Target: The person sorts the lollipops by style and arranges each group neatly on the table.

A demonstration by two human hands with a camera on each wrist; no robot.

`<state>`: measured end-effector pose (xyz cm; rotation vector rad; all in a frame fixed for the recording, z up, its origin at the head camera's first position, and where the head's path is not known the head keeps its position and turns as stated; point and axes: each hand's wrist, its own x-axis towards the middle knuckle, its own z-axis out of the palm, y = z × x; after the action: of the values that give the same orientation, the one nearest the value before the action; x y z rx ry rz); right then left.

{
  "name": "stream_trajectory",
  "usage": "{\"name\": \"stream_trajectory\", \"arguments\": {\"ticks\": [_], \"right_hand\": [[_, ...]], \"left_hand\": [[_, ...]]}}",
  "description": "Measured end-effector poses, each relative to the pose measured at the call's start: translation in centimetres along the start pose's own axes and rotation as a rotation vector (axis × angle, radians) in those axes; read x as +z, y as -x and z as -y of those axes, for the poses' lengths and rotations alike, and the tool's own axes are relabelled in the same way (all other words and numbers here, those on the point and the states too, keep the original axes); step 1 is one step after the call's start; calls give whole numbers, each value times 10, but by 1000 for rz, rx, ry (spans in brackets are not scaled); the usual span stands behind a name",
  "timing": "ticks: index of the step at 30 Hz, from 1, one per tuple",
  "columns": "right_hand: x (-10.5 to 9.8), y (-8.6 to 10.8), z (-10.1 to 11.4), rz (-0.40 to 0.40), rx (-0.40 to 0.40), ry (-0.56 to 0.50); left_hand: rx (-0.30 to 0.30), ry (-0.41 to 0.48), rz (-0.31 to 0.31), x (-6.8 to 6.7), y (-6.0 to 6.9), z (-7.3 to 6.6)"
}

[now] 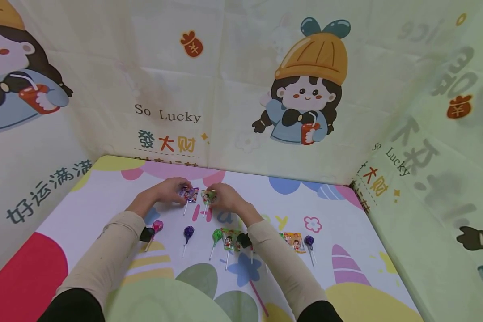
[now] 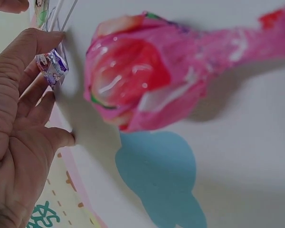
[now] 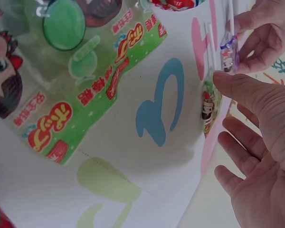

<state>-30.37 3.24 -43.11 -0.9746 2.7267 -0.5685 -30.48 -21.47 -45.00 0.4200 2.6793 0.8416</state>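
Two flat wrapped lollipops lie close together towards the back of the table, white sticks pointing towards me. My left hand (image 1: 170, 190) holds the purple-wrapped lollipop (image 1: 191, 195) by its edge, thumb and fingers at the wrapper. Beside it, my right hand (image 1: 227, 199) has thumb and fingers at the edge of the green-wrapped lollipop (image 1: 207, 197). In the right wrist view the thumb meets that green wrapper (image 3: 209, 107), while the other fingers spread behind. Below my left wrist is a round pink lollipop (image 2: 133, 71).
Nearer me lie a dark purple lollipop (image 1: 188, 232), a round green lollipop (image 1: 217, 236) and another flat green-wrapped lollipop (image 1: 230, 240). An orange-wrapped candy (image 1: 294, 241) and a second purple lollipop (image 1: 309, 241) are to the right. Printed cloth walls (image 1: 233, 89) enclose the table's back and sides.
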Motion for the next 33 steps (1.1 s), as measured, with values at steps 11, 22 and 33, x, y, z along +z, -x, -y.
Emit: {"name": "stream_trajectory", "arguments": {"ticks": [11, 22, 33], "right_hand": [[-7, 20, -6, -45, 11, -138], [-6, 43, -8, -74, 35, -177], [-4, 63, -3, -112, 58, -231]], "left_hand": [[12, -3, -2, -1, 2, -5], [19, -17, -3, -2, 5, -6], [21, -17, 6, -2, 2, -5]]}}
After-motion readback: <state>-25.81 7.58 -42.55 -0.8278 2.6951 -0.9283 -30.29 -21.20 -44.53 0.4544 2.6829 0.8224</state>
